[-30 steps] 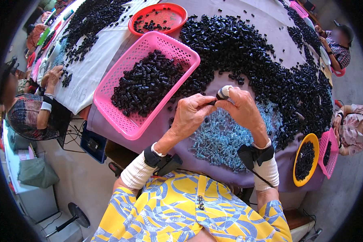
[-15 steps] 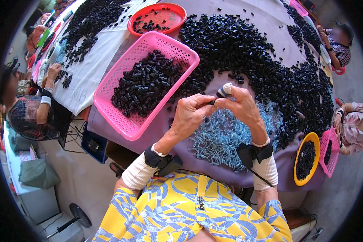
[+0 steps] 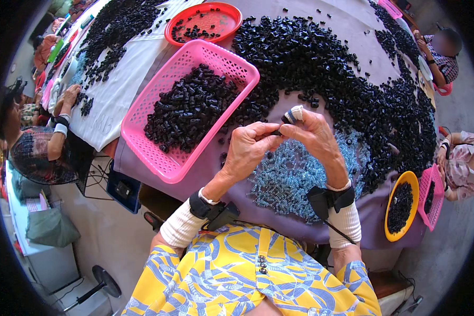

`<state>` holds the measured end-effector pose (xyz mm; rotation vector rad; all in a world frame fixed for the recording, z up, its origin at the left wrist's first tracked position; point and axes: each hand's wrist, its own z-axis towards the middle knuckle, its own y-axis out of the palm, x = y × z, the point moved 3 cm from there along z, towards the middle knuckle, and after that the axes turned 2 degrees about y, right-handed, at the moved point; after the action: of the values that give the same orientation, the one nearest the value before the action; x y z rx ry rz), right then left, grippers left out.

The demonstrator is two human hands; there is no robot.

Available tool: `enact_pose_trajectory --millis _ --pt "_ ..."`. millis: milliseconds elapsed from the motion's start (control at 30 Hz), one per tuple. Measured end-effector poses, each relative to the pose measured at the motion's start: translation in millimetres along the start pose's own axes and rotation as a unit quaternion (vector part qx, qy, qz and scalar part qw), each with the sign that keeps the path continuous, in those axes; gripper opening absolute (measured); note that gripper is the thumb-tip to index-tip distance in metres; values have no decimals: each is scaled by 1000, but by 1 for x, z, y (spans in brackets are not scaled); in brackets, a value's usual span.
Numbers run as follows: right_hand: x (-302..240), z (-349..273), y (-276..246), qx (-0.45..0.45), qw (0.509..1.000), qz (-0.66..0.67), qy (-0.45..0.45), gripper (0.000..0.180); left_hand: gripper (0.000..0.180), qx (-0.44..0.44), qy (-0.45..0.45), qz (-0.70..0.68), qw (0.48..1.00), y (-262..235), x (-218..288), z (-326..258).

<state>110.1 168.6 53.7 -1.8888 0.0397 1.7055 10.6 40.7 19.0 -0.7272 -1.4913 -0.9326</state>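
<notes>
My left hand (image 3: 247, 150) and my right hand (image 3: 316, 134) meet above the table, fingertips pinched together around a small black plastic piece (image 3: 275, 132) that they mostly hide. A striped cloth finger cover (image 3: 294, 114) wraps one finger of my right hand. Beneath both hands spreads a heap of small clear bluish pieces (image 3: 284, 184). Beyond them lies a broad heap of small black plastic pieces (image 3: 295, 58). To the left of my hands stands a pink perforated basket (image 3: 137, 125), holding a pile of similar black pieces (image 3: 192, 108).
A red round tray (image 3: 229, 18) with scattered black pieces sits behind the basket. At the right edge are a yellow bowl (image 3: 388, 224) and a smaller pink basket (image 3: 432, 213). Other people sit around the tables, one person's hand (image 3: 71, 95) at the left, another's sleeve (image 3: 461, 145) at the right.
Both hands stay almost in place, with only slight finger movement around the small black piece. The whole view has shifted very slightly.
</notes>
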Motion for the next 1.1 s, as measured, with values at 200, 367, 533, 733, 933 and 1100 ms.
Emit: enact_pose_trajectory --millis 200,367,533,733,933,1100 --pt "6 1 5 14 999 43 -8 15 22 5 12 5 1000 -1 -4 0" --pt "10 2 5 34 999 35 -3 12 23 11 23 7 1000 1 -2 0" --pt "15 2 8 0 984 176 24 10 24 9 -9 4 1000 -2 2 -1" --pt "17 1 6 -16 973 227 25 9 24 0 -9 -31 999 0 2 1" --pt "19 3 10 -19 968 247 28 9 22 13 43 17 999 1 2 0" --pt "7 2 7 7 994 100 37 12 23 23 18 -15 999 -1 1 0"
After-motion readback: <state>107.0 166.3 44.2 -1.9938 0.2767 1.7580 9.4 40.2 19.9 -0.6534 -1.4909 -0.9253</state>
